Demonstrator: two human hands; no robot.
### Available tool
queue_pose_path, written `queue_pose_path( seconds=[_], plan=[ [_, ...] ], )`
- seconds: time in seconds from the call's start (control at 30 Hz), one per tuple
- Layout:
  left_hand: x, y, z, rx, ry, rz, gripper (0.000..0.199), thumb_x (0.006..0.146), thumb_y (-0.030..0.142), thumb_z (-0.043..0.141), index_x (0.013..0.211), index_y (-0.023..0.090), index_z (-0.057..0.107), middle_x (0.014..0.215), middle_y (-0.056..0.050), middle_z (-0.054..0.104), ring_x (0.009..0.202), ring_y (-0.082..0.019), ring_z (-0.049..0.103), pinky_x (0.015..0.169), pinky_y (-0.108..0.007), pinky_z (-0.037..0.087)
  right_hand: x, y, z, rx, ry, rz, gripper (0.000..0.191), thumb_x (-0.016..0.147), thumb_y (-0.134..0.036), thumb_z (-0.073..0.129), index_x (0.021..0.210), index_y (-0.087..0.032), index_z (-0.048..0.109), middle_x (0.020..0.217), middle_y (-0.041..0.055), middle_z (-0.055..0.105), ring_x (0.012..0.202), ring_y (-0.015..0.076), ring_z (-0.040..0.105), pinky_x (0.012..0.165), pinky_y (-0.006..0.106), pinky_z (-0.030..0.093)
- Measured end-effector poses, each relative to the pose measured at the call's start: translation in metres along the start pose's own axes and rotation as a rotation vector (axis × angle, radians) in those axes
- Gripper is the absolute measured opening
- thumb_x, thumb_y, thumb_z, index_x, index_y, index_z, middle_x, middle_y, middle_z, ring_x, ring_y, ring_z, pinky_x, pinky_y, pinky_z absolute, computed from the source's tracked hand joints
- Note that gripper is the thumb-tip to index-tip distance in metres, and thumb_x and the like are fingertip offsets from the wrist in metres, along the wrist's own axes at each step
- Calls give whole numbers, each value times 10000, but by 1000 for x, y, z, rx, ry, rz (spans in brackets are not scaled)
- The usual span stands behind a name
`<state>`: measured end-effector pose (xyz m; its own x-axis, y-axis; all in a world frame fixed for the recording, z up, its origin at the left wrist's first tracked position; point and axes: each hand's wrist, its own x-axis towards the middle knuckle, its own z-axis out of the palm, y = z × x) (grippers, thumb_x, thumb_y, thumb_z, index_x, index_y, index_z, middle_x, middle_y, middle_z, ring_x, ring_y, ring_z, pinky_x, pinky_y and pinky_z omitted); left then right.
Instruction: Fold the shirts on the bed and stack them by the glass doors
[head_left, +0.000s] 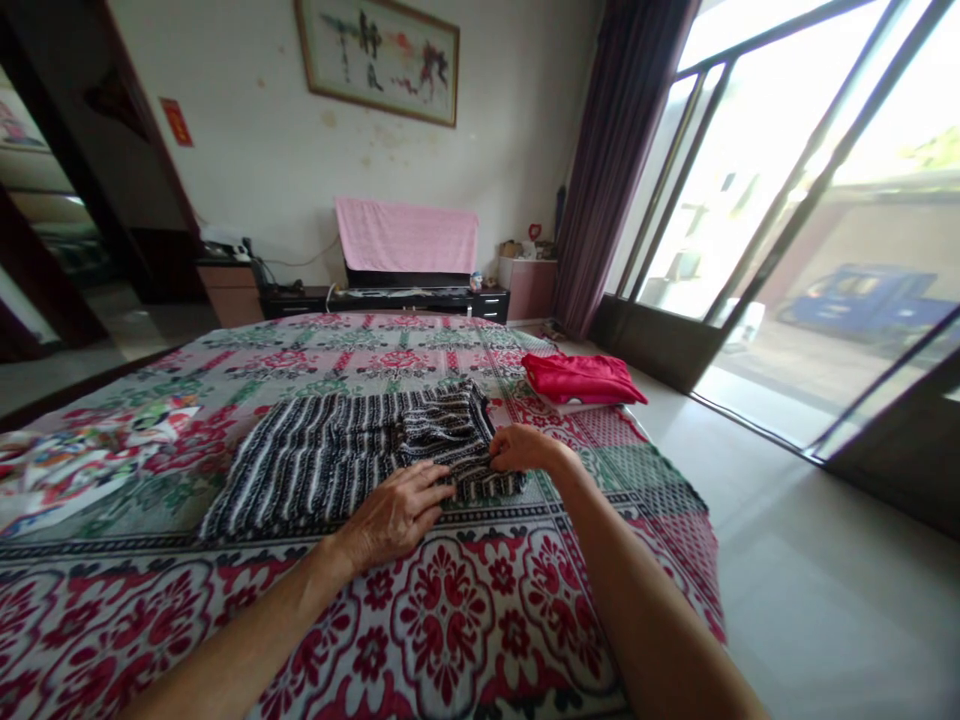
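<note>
A black and white striped knit garment point(307, 455) lies spread on the patterned bed cover, its right end doubled over on itself. My left hand point(401, 510) rests flat on the garment's near edge, fingers stretched out to the right. At the folded right end, my right hand point(517, 447) has its fingers curled in a pinch on the knit fabric. The fingertips of that hand are partly hidden by the fist.
Folded red cloth point(585, 378) lies at the cover's right edge. Crumpled white multicoloured cloth point(97, 455) is at the left. Beyond the patterned cover point(442, 590) stands a low black cabinet point(491, 305) beneath a pink towel point(409, 235). Glass doors point(750, 230) line the right.
</note>
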<state>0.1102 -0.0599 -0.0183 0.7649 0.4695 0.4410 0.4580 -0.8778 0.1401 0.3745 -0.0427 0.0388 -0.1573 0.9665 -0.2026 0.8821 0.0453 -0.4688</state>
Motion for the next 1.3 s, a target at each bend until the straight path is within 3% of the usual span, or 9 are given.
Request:
queue_pose_path(
  seconds=[0.1, 0.27, 0.4, 0.53, 0.67, 0.87, 1.0, 1.13, 1.3],
  plan=[
    [-1, -4, -1, 72, 125, -100, 327, 899, 289, 450, 1147, 205, 647, 1252, -96, 609, 1172, -224, 547, 1013, -413, 452, 0, -2, -3, -22, 52, -37, 160, 711, -230, 610, 798, -174, 732, 581, -15, 636, 492, 93, 537, 482, 172, 376],
    [-3, -11, -4, 219, 240, -228, 298, 906, 275, 419, 1025, 187, 679, 1166, -95, 648, 1127, -220, 570, 1004, -399, 466, 3, -27, 5, -54, 448, -295, 196, 777, -162, 526, 799, -181, 719, 711, -1, 673, 660, 109, 581, 643, 185, 399],
    [-5, -10, -2, 259, 224, -216, 276, 912, 263, 421, 946, 174, 679, 1088, -94, 672, 1045, -211, 603, 957, -386, 498, 13, -54, 26, 20, 449, -542, 219, 795, -119, 506, 857, -177, 708, 817, 21, 686, 747, 121, 599, 712, 202, 426],
    [-4, -6, -2, 236, 206, -173, 283, 918, 242, 403, 949, 161, 672, 1049, -103, 679, 1002, -203, 619, 908, -365, 523, 34, -72, 39, -6, 421, -656, 316, 796, -59, 464, 977, -184, 690, 966, 53, 686, 938, 159, 606, 872, 278, 442],
    [-3, -4, -7, 204, 176, -216, 285, 918, 227, 394, 1009, 178, 659, 1100, -90, 661, 992, -180, 626, 883, -312, 524, 54, -79, 50, -54, 351, -755, 401, 807, -23, 410, 1097, -178, 639, 1150, 62, 640, 1118, 149, 547, 970, 287, 414],
    [1, -31, -41, 258, 114, -455, 317, 910, 235, 375, 1007, 191, 674, 1073, -66, 671, 916, -171, 644, 809, -269, 503, 61, -74, 68, -105, 327, -666, 318, 822, -103, 479, 1078, -197, 641, 1155, 65, 618, 1071, 168, 569, 929, 288, 442],
    [0, -62, -63, 239, -88, -530, 289, 862, 238, 432, 915, 200, 714, 972, -50, 697, 910, -196, 641, 830, -294, 473, 62, -69, 73, -10, 380, -644, 271, 794, -95, 520, 1005, -206, 648, 1077, 41, 639, 1043, 161, 572, 925, 275, 435],
    [-7, -82, -63, 141, -213, -496, 251, 823, 293, 512, 935, 219, 723, 948, -44, 688, 875, -187, 636, 814, -288, 456, 63, -69, 74, 35, 411, -637, 231, 777, -77, 529, 933, -201, 647, 999, 31, 649, 960, 150, 587, 879, 259, 443],
    [-14, -83, -52, 130, -143, -521, 241, 849, 312, 485, 883, 209, 700, 916, -46, 650, 879, -176, 607, 799, -281, 433, 62, -72, 74, 13, 414, -599, 198, 788, -91, 524, 899, -201, 645, 976, 24, 647, 927, 142, 588, 843, 240, 435]
  ],
)
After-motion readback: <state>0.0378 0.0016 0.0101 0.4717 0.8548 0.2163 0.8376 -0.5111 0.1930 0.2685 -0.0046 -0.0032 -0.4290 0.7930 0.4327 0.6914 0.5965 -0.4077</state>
